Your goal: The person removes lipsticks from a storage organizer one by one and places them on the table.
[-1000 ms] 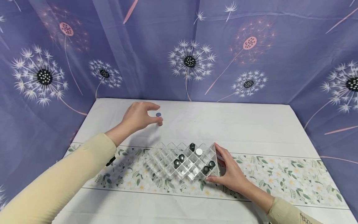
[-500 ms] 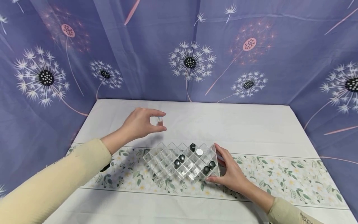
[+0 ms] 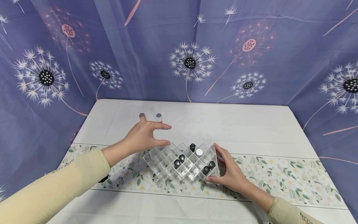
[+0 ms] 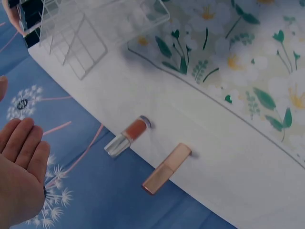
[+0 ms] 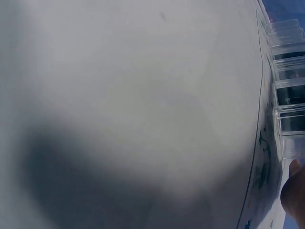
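My left hand [image 3: 145,134] hovers by the back left corner of a clear diamond-grid lipstick organizer [image 3: 165,163], thumb and fingers apart with nothing between them. Behind it on the table stand a lip gloss tube [image 3: 159,118] with a silver cap and a rose-gold lipstick tube [image 3: 142,116], partly hidden by the hand. The left wrist view shows the orange-red body of the lip gloss [image 4: 137,129] and the whole lipstick [image 4: 167,169]. My right hand [image 3: 230,172] grips the organizer's right end, thumb in front and fingers behind. Several dark-capped tubes [image 3: 181,158] and a white-topped one [image 3: 199,152] sit in its cells.
A white table [image 3: 237,124] carries a floral strip [image 3: 282,177] under the organizer. Purple dandelion-print cloth [image 3: 151,62] hangs at the back and both sides.
My left hand has moved forward and right, away from the lip gloss, toward the organizer. The rose-gold lipstick has come into view behind it. The right hand and organizer stay put.
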`<state>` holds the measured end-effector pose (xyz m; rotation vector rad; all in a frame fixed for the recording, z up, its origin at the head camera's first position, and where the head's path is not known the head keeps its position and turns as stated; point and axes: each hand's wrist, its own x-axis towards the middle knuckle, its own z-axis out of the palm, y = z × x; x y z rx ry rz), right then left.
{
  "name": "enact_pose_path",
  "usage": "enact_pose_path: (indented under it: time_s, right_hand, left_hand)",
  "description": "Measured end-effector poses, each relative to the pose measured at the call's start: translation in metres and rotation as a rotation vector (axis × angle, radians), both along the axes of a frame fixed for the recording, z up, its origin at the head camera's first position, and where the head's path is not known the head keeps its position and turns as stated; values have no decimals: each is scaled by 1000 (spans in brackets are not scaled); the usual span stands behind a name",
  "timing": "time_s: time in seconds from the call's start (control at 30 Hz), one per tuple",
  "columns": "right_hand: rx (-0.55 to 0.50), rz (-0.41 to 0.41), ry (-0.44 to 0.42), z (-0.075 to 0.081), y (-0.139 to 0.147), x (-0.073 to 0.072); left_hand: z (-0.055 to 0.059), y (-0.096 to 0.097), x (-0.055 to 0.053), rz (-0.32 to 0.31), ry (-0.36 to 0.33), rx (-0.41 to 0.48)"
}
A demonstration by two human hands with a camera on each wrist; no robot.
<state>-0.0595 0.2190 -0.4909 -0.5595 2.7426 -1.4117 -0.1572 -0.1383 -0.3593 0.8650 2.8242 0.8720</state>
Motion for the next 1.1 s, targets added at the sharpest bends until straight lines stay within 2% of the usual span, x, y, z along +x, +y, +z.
enact_pose_path:
  time_s: [0.13,0.33,0.5,0.7,0.97,1.1]
  right_hand:
    - [0,2,3,0,0,0]
    - [8,-1,6,0,0,-1]
    - [11,-1,12,0,0,-1]
    - [-5,4,17,0,-1,-1]
    - [6,-3,21,-1,0,1]
    - [9,1,26,-2,-1,0]
  left_hand:
    - [-2,0,6,-2,-15,-11]
    - [-5,0,12,-63,33,10]
    - [-11,0,17,-104,25,20]
    - [-21,0,23,-118,19,17]
    - [-28,0,30,-158,25,28]
    - [-30,1,33,-152,-3,29]
